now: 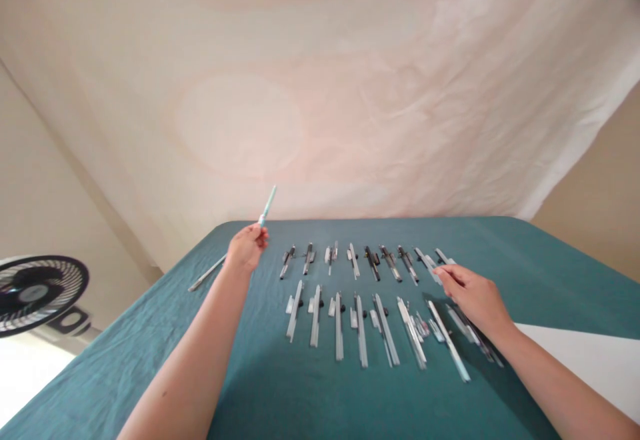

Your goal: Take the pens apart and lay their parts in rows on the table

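Your green-covered bench (115, 367) is cut off below. Your right hand (473, 293) bends its fingers over blurred, clear pieces (425, 261); whether it grips any, I can't tell. Your left hand (247, 247) pinches a pale green pen (269, 204) aloft, long axis slanting up and rightward, its lower end hidden by your fingers.

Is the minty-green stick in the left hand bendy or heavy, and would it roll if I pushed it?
The minty-green stick is probably stiff: it juts out straight from the left hand. It's likely light, being so slim. On the green cloth, it might roll if it's round, but wrinkles could slow it.
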The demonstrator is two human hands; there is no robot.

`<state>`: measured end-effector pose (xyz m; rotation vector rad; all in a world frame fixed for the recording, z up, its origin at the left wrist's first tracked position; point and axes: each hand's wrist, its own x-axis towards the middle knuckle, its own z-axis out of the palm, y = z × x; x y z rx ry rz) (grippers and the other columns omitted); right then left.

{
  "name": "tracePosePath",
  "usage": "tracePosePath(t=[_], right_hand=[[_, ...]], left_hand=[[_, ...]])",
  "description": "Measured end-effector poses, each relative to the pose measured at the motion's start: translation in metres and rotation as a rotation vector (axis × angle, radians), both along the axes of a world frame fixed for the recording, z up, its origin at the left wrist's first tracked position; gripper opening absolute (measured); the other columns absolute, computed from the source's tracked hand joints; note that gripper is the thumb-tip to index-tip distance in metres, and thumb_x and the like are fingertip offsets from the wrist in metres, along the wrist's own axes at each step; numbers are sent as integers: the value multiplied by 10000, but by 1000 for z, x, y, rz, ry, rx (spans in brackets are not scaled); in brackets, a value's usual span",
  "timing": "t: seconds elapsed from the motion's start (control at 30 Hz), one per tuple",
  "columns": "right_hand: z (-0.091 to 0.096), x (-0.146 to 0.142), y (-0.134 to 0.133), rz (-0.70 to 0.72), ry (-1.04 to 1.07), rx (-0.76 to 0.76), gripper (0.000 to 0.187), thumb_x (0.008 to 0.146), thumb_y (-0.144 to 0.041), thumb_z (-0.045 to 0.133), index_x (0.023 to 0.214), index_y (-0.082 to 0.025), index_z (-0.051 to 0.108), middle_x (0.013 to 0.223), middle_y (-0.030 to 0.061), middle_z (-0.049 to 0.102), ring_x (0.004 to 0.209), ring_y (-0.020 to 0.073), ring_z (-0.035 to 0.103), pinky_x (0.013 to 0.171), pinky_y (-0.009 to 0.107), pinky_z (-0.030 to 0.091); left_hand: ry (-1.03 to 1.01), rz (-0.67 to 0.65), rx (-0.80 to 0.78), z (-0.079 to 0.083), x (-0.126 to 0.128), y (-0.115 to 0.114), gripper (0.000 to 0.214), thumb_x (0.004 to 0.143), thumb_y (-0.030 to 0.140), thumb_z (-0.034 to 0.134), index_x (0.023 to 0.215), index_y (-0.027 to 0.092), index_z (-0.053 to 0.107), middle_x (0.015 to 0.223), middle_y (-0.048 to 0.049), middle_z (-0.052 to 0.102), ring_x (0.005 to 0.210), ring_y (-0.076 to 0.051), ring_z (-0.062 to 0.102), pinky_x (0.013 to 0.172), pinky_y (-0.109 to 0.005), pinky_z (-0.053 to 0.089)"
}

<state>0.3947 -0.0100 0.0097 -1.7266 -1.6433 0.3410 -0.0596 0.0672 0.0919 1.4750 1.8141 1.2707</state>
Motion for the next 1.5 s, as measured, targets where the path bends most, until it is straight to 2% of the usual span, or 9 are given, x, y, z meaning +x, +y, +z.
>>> tracePosePath(t=[0.1, 0.17, 0.23, 0.4, 0.57, 0.73, 1.07, 1.3, 1.5], right_hand=[[19, -15, -6, 72, 109, -1, 428, 819, -524, 394, 945, -196, 638, 625, 5, 605, 558, 145, 539, 574, 249, 400], [34, -32, -14, 181, 211, -34, 410, 825, -517, 413, 978, -199, 620, 707, 15, 622, 635, 151, 558, 625, 260, 423], [47, -55, -26, 350, 341, -99, 407, 837, -513, 418, 1067, -220, 583, 887, 36, 636, 780, 169, 569, 691, 276, 439], [54, -109, -57, 636, 662, -212, 427, 861, -519, 393, 1089, -193, 548, 940, 55, 607, 812, 164, 546, 746, 291, 440], [47, -114, -66, 615, 788, -221, 377, 861, -520, 400, 944, -182, 545, 689, -12, 504, 604, 95, 463, 562, 206, 392], [44, -104, -71, 767, 981, -679, 364, 847, -522, 435, 921, -176, 519, 592, -75, 291, 416, 23, 136, 364, 147, 103], [36, -86, -71, 900, 1126, -1007, 313, 877, -438, 427, 894, -148, 544, 451, -117, 170, 341, 20, 82, 301, 131, 97], [31, -87, -70, 877, 1089, -981, 315, 861, -448, 461, 817, -144, 532, 437, -116, 189, 344, 21, 95, 291, 137, 93], [35, -92, -74, 812, 982, -850, 328, 854, -467, 467, 809, -148, 526, 460, -107, 221, 366, 18, 115, 313, 137, 92]], left_hand=[[-213, -231, -48, -10, 65, -27, 196, 887, 275, 412, 909, 129, 540, 821, -56, 592, 723, -108, 578, 661, -248, 482], [-792, -532, -225, -20, 107, -56, 156, 863, 267, 473, 872, 132, 551, 826, -56, 579, 702, -93, 568, 639, -227, 472], [-1101, -652, -384, -30, 143, -87, 124, 822, 265, 553, 854, 146, 552, 819, -35, 570, 678, -80, 560, 607, -204, 457], [-1066, -658, -475, -47, 191, -141, 237, 764, 357, 620, 913, 180, 565, 841, -34, 578, 701, -103, 567, 575, -206, 436], [-734, -538, -311, -40, 174, -144, 332, 715, 365, 662, 989, 195, 582, 992, -81, 583, 885, -174, 566, 616, -237, 450], [-803, -590, -153, -29, 143, -132, 355, 779, 369, 588, 1081, 184, 595, 947, -81, 602, 774, -140, 567, 658, -254, 454], [-65, -623, 99, -33, 132, -138, 155, 813, 331, 526, 866, 229, 631, 736, -20, 603, 696, -146, 538, 675, -240, 386], [450, -681, 256, -25, 131, -146, 249, 904, 282, 329, 821, 199, 548, 773, -22, 524, 763, -157, 468, 692, -256, 346], [241, -606, 125, -31, 129, -140, 350, 908, 350, 322, 685, 169, 522, 626, 8, 495, 618, -117, 476, 606, -228, 353]])
